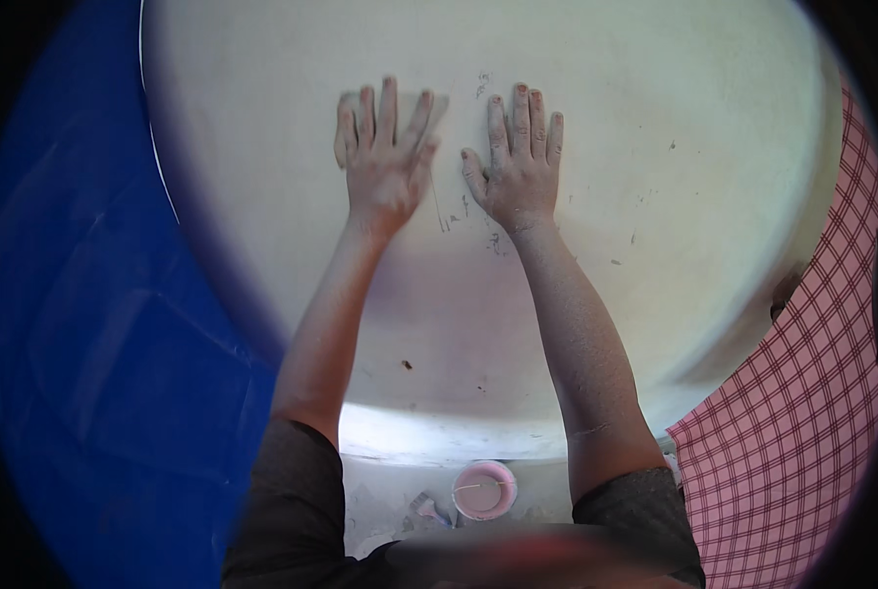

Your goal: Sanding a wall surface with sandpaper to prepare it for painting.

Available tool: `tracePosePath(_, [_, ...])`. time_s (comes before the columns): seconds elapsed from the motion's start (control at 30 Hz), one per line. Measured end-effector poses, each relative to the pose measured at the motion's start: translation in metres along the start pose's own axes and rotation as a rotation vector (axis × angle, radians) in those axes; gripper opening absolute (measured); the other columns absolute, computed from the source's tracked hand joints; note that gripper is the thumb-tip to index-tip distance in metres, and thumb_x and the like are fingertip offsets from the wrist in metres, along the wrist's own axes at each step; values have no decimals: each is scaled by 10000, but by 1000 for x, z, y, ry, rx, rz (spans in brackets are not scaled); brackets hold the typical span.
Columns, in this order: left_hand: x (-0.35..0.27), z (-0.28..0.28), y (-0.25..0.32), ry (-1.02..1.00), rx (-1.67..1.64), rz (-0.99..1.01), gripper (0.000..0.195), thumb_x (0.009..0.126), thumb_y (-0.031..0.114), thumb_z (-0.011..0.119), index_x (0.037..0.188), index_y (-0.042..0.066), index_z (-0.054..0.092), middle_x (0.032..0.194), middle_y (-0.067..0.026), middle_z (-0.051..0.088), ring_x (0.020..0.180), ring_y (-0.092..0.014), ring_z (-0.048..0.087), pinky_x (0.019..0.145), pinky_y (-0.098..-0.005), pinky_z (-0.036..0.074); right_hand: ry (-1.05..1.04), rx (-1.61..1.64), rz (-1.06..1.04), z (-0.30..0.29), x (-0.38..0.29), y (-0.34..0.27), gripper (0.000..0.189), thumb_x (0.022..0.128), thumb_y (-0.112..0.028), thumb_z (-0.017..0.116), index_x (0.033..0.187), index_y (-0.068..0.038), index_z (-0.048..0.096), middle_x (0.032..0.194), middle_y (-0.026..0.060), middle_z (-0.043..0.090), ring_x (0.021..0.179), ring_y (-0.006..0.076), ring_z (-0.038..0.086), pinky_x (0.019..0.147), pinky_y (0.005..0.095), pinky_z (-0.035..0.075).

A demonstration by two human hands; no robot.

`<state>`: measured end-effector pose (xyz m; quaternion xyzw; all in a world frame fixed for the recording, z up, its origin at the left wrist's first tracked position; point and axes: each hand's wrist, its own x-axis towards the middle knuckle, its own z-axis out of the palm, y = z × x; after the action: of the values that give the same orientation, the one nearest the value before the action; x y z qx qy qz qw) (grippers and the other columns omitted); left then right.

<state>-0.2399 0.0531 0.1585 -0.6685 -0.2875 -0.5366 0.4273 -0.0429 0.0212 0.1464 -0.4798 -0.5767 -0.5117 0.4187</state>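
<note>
My left hand (384,173) lies with its fingers spread over a thin, pale sheet (341,140), possibly sandpaper or cloth. The sheet's edges stick out past the fingers on both sides, and the rest is hidden beneath. This hand is slightly blurred. To its right, my right hand (521,173) rests palm down, fingers apart and coated in pale dust, with nothing seen in it. Both are on a large, smooth, off-white curved surface (601,309). Small grey scuffs (494,244) and dark specks mark that surface around and below the hands.
Below the curved surface's near edge, a small pink bucket (509,489) with a thin handle holds pale liquid. A flat paintbrush (426,508) lies beside it on the floor. Blue sheeting (115,368) spans the left side; pink checked cloth (778,442) hangs at the right.
</note>
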Motion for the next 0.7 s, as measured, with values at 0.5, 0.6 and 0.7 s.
tracePosePath(0.5, [-58, -6, 4, -132, 56, -13, 589, 1034, 415, 525, 1585, 224, 441, 1674, -189, 293, 1553, -445, 203, 1233, -635, 109, -25, -10, 24, 10, -37, 4, 685, 955, -389, 530, 1576, -140, 384, 1697, 147, 234, 1579, 338, 200, 1255, 608, 168])
tracePosePath(0.6, [-151, -5, 28, -211, 17, -52, 594, 1023, 407, 538, 1573, 195, 463, 1662, -224, 303, 1553, -460, 191, 1219, -656, 108, -39, 22, 34, 10, -58, 0, 697, 952, -400, 541, 1578, -141, 378, 1696, 151, 237, 1578, 338, 202, 1254, 611, 165])
tracePosePath(0.7, [-191, -10, 36, -305, -50, -113, 619, 997, 412, 578, 1562, 183, 475, 1656, -233, 307, 1548, -466, 196, 1208, -670, 134, -16, 48, 37, 13, -63, -3, 707, 952, -409, 545, 1581, -139, 372, 1696, 156, 239, 1578, 342, 202, 1253, 614, 161])
